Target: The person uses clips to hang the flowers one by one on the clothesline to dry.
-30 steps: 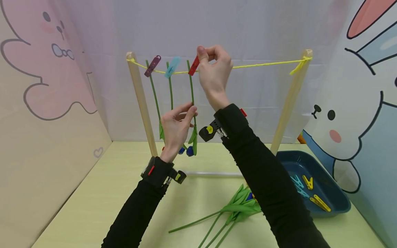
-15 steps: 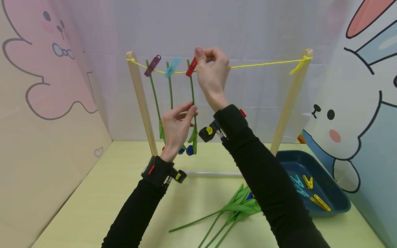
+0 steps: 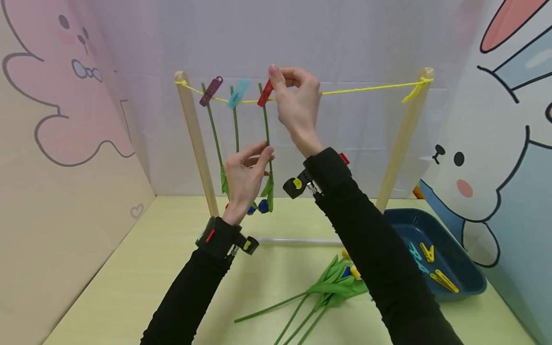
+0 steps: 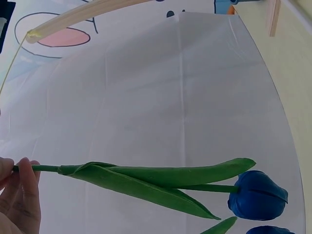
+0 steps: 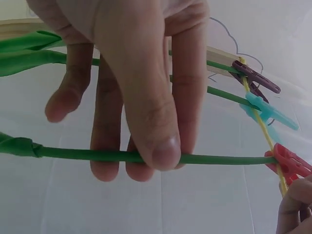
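Note:
My left hand (image 3: 247, 178) pinches the green stem of a blue tulip (image 4: 257, 196) between thumb and fingertips. The flower hangs head down, its leaves below my fingers. With my right hand (image 3: 300, 103) I hold the upper end of a red clothespin (image 3: 265, 94). Its lower jaws sit over the yellow string (image 3: 366, 89) and the tulip's stem top, as the right wrist view also shows. To the left, a purple clothespin (image 3: 211, 91) and a light blue clothespin (image 3: 238, 94) each clip another upside-down flower stem to the string; their blooms are mostly hidden behind my left hand.
Two wooden posts (image 3: 405, 139) carry the string. Several more tulips (image 3: 334, 287) lie in a pile on the table (image 3: 116, 287), partly under my right forearm. A dark blue tray (image 3: 467, 285) at the right holds yellow clothespins (image 3: 444, 281) and light blue ones (image 3: 416, 256).
The red clothespin has shifted slightly left onto the stem with my right hand. My right wrist has since moved a little to the right. The left hand has stayed in place.

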`<act>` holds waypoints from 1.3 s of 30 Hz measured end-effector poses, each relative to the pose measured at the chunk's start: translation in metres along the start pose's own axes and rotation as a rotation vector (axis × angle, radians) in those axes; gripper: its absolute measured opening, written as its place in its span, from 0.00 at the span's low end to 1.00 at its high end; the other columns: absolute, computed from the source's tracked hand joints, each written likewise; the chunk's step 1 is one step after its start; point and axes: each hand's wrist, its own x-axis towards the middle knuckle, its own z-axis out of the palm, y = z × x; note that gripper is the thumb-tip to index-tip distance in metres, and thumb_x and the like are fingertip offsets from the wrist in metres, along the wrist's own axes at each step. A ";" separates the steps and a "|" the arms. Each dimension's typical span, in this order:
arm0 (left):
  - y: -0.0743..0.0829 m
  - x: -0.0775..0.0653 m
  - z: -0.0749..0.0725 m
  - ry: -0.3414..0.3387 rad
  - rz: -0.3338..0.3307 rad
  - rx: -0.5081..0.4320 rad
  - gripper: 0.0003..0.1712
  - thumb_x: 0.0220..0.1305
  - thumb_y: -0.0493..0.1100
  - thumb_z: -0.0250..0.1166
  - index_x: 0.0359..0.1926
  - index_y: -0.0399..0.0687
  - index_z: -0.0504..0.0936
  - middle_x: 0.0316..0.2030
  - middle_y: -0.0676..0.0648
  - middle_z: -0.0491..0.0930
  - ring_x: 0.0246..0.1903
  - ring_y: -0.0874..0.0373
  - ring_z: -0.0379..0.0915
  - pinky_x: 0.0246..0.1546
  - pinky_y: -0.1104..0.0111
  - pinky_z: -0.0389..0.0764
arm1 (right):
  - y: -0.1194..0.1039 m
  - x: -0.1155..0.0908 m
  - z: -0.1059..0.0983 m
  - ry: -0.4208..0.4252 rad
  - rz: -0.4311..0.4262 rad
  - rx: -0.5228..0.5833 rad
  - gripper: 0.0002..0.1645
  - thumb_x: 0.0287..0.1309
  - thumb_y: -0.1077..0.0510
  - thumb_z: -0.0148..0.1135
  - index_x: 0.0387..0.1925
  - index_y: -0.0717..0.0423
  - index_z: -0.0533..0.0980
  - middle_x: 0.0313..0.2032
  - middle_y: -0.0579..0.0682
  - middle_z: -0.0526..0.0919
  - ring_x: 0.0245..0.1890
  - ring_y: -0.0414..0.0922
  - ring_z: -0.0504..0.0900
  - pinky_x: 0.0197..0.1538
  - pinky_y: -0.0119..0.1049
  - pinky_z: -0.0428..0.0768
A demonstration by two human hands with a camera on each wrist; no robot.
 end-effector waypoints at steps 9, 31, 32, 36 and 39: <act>-0.001 -0.004 -0.004 0.000 -0.003 0.048 0.16 0.68 0.37 0.66 0.52 0.31 0.84 0.43 0.32 0.87 0.38 0.42 0.87 0.29 0.78 0.82 | 0.002 -0.011 -0.015 -0.127 -0.014 0.066 0.21 0.69 0.54 0.62 0.58 0.61 0.78 0.51 0.58 0.85 0.09 0.38 0.66 0.20 0.31 0.69; -0.020 -0.115 -0.024 -0.718 -0.100 0.282 0.10 0.68 0.40 0.66 0.48 0.42 0.86 0.30 0.49 0.86 0.28 0.65 0.77 0.32 0.77 0.79 | 0.099 -0.130 -0.183 -0.665 0.002 -0.384 0.15 0.72 0.60 0.57 0.55 0.60 0.80 0.44 0.58 0.86 0.31 0.33 0.82 0.30 0.31 0.76; -0.024 -0.120 -0.025 -0.799 -0.150 0.298 0.10 0.69 0.41 0.66 0.48 0.43 0.86 0.30 0.50 0.86 0.28 0.65 0.77 0.32 0.76 0.79 | 0.104 -0.134 -0.195 -0.680 0.031 -0.425 0.15 0.72 0.59 0.58 0.55 0.59 0.80 0.44 0.57 0.87 0.32 0.34 0.82 0.32 0.31 0.77; -0.044 -0.141 -0.029 -1.004 -0.286 0.320 0.13 0.70 0.44 0.65 0.49 0.42 0.86 0.33 0.50 0.85 0.30 0.65 0.76 0.34 0.75 0.76 | 0.125 -0.149 -0.240 -0.661 0.136 -0.553 0.17 0.72 0.56 0.58 0.56 0.59 0.80 0.40 0.55 0.87 0.34 0.33 0.82 0.33 0.31 0.81; -0.055 -0.154 -0.032 -1.060 -0.376 0.284 0.15 0.68 0.45 0.67 0.50 0.39 0.85 0.34 0.49 0.84 0.32 0.64 0.76 0.33 0.74 0.76 | 0.138 -0.152 -0.270 -0.609 0.204 -0.633 0.18 0.73 0.56 0.57 0.56 0.62 0.79 0.40 0.58 0.88 0.33 0.28 0.81 0.30 0.31 0.80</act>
